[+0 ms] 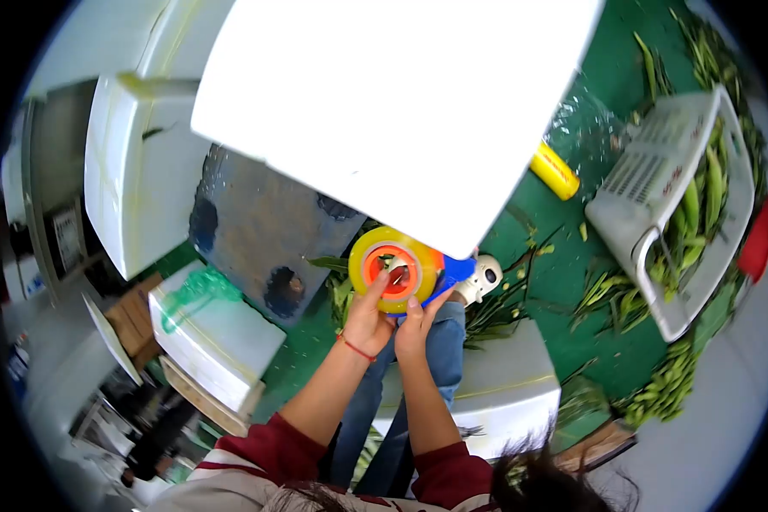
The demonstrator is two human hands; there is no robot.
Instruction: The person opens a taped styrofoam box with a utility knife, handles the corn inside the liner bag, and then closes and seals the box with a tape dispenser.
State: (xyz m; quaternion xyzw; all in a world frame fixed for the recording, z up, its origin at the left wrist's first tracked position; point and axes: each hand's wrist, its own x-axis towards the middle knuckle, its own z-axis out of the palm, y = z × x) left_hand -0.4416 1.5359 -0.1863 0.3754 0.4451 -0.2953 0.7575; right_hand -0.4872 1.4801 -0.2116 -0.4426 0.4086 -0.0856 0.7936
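Note:
A tape dispenser with a blue frame (457,271) carries a wide roll of yellow tape (360,260) on an orange hub, in the middle of the view. My left hand (369,326) grips the near left side of the roll, with fingers reaching to the hub. At the near right, my right hand (415,328) holds the dispenser by its blue part; some of its fingers are hidden behind it. Just beyond the dispenser stands a large white foam box (392,111), its near corner close to the blue frame.
A tilted white basket (648,162) of green pods lies to the right, near a yellow roll (555,171). A grey stained platform (264,226) is at left, with foam boxes (218,341) around it. Leaves and stems litter the green floor (606,341). A person (158,439) is in the left background.

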